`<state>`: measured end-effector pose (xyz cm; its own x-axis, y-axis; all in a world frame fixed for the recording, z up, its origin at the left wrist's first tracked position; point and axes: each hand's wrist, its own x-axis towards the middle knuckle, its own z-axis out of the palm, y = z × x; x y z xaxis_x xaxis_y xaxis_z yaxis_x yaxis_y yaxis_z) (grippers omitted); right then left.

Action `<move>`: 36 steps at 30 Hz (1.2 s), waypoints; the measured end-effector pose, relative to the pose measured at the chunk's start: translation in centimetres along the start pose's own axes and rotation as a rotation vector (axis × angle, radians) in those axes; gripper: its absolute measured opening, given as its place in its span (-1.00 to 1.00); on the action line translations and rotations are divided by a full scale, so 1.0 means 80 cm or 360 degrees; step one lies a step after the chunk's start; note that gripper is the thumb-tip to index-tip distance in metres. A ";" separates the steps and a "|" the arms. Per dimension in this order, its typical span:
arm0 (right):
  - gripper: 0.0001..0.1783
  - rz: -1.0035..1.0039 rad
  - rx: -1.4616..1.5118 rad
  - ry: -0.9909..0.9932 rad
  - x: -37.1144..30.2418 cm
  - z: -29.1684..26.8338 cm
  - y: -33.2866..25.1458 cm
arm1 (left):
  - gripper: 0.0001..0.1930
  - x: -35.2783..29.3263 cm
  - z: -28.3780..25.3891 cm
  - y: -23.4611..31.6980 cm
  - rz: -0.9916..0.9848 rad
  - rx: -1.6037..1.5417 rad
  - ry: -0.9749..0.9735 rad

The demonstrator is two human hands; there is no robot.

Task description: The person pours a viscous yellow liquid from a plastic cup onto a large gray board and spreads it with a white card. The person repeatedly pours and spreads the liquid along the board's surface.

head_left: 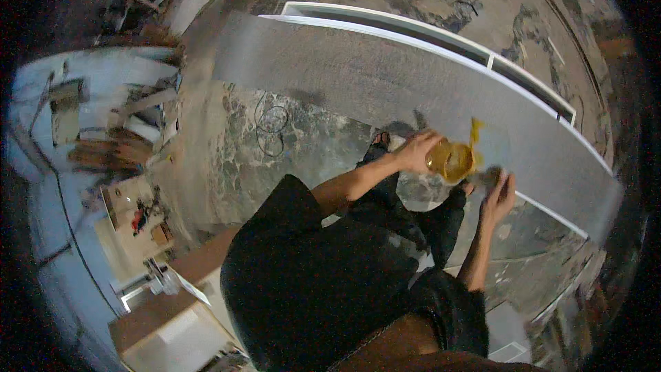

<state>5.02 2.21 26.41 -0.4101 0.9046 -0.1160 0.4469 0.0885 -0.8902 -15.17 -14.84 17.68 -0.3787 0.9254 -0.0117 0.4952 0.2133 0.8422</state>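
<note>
Container (449, 160), rounded and translucent amber-yellow, tilts near a yellow streak (475, 130).

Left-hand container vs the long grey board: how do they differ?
The container is small and rounded; the board is long and flat. The container is amber-yellow; the board is grey. The left hand holds the container, mouth tipped rightward; the board lies ungripped. No shared look is plain.

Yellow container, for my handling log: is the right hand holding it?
No, the left hand grips the yellow container; the right hand is apart from it.
</note>
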 end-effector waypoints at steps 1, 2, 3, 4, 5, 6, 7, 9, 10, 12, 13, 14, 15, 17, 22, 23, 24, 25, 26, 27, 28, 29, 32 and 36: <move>-0.66 0.0011 0.0168 0.0041 -0.012 -0.016 0.003 | -0.09 -0.008 0.008 0.019 -0.0034 0.0030 -0.0094; -0.66 -0.0026 0.0094 0.0102 -0.023 -0.039 -0.001 | -0.10 -0.013 0.018 0.039 0.0008 -0.0037 -0.0084; -0.66 -0.0077 0.0020 0.0152 -0.027 -0.064 -0.004 | -0.11 -0.020 0.033 0.058 0.0049 -0.0104 -0.0055; -0.66 -0.0115 0.0054 0.0046 -0.025 -0.095 -0.011 | -0.10 -0.028 0.049 0.078 0.0015 -0.0163 -0.0085; -0.66 -0.0147 0.0090 -0.0070 -0.021 -0.118 -0.019 | -0.08 -0.037 0.060 0.093 -0.0026 -0.0218 -0.0114; -0.67 -0.0117 0.0139 -0.0058 -0.016 -0.141 -0.031 | -0.14 -0.032 0.067 0.118 0.0034 -0.0346 -0.0091; -0.68 -0.0083 0.0190 -0.0087 -0.011 -0.159 -0.045 | -0.21 -0.033 0.068 0.144 0.0069 -0.0469 -0.0047; -0.66 -0.0209 0.0118 -0.0207 0.010 -0.192 -0.066 | -0.26 -0.032 0.051 0.194 0.0067 -0.0511 0.0011; -0.66 -0.0278 0.0074 -0.0269 0.022 -0.199 -0.083 | -0.29 -0.030 0.044 0.210 0.0069 -0.0538 0.0047; -0.64 -0.0416 0.0035 -0.0335 0.037 -0.198 -0.131 | -0.33 -0.025 0.038 0.217 0.0137 -0.0583 0.0137; -0.64 -0.0485 0.0013 -0.0372 0.044 -0.191 -0.156 | -0.36 -0.026 0.028 0.216 0.0170 -0.0606 0.0184; -0.67 -0.0457 0.0053 -0.0416 0.047 -0.201 -0.153 | -0.43 -0.038 0.019 0.236 0.0348 -0.0587 0.0421; -0.67 -0.0563 0.0025 -0.0384 0.048 -0.192 -0.170 | -0.42 -0.044 0.008 0.234 0.0381 -0.0590 0.0427; -0.66 -0.0742 -0.0008 -0.0330 0.048 -0.153 -0.206 | -0.38 -0.056 -0.020 0.212 0.0415 -0.0593 0.0419; -0.37 -0.1058 -0.0240 -0.0575 0.027 -0.065 -0.292 | -0.37 -0.131 -0.134 0.175 0.0370 -0.0857 0.0569; -0.31 -0.1110 -0.0284 -0.0658 -0.004 -0.038 -0.325 | -0.36 -0.146 -0.151 0.163 0.0370 -0.0844 0.0613; -0.31 -0.1244 -0.0442 -0.0708 0.005 -0.025 -0.341 | -0.36 -0.157 -0.169 0.151 0.0368 -0.0833 0.0649; -0.35 -0.1312 -0.0395 -0.0746 -0.002 0.001 -0.359 | -0.35 -0.174 -0.188 0.139 0.0338 -0.0817 0.0696; -0.38 -0.1370 -0.0358 -0.0752 -0.012 0.019 -0.376 | -0.35 -0.185 -0.205 0.130 0.0353 -0.0772 0.0768; -0.42 -0.1437 -0.0311 -0.0759 -0.018 0.045 -0.394 | -0.35 -0.192 -0.223 0.121 0.0371 -0.0727 0.0826; -0.45 -0.1452 -0.0283 -0.0742 -0.009 0.051 -0.398 | -0.35 -0.198 -0.231 0.123 0.0389 -0.0693 0.0864; -0.47 -0.1424 -0.0167 -0.0669 0.005 0.040 -0.395 | -0.35 -0.202 -0.247 0.134 0.0447 -0.0705 0.0875; -0.54 -0.1240 0.0044 -0.0681 0.011 0.050 -0.403 | -0.35 -0.249 -0.296 0.151 0.0477 -0.0805 0.0950; -0.60 -0.0846 0.0011 -0.0530 -0.081 0.105 -0.471 | -0.35 -0.263 -0.348 0.141 0.0493 -0.0751 0.0818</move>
<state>-15.82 -10.50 57.00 -0.8011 0.5592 0.2135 0.1089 0.4869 -0.8666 -23.40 -40.67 42.44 -0.6507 0.6342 0.4176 0.2950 -0.2956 0.9086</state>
